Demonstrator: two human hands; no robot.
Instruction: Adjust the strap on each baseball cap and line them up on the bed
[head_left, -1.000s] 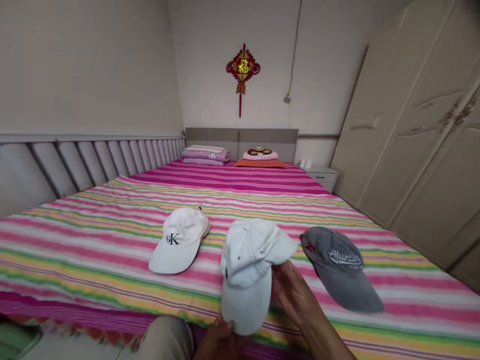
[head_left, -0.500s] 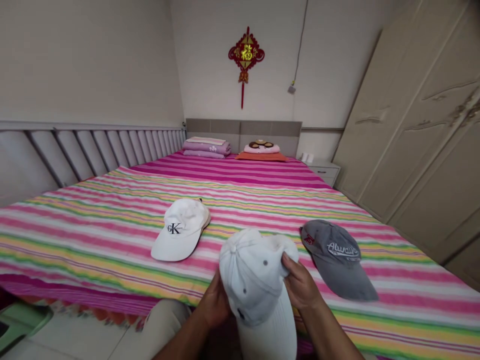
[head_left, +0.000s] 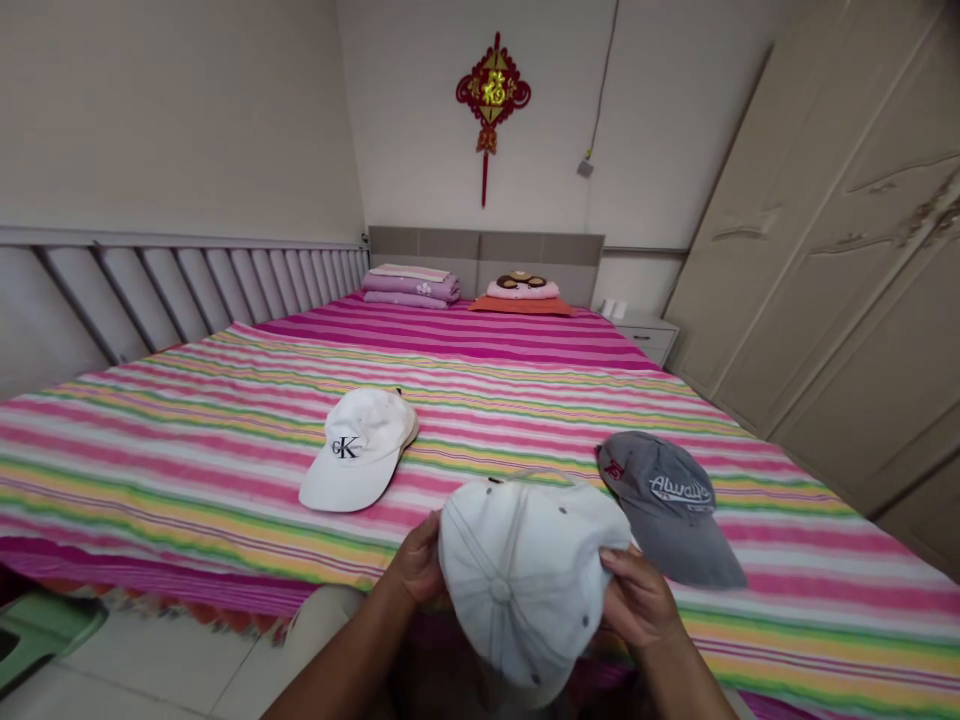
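Observation:
I hold a pale white cap point(head_left: 525, 585) in front of me with both hands, its crown and top button facing me. My left hand point(head_left: 416, 560) grips its left side and my right hand point(head_left: 637, 600) grips its right side, fingers curled on the fabric. A white cap with a black logo point(head_left: 360, 450) lies on the striped bed point(head_left: 187, 440) to the left. A grey cap with white lettering point(head_left: 667, 505) lies on the bed to the right, just behind my right hand.
Folded purple bedding point(head_left: 410, 286) and a pillow point(head_left: 523, 294) lie at the headboard. A small nightstand point(head_left: 649, 336) and a tall beige wardrobe point(head_left: 847, 280) stand on the right. A padded grey wall panel point(head_left: 187, 290) runs along the left. A green object point(head_left: 45, 625) sits on the floor.
The pale cap has been turned from brim-down to crown facing me and moved lower and closer. My left hand has come up onto its left side; both hands now grip it.

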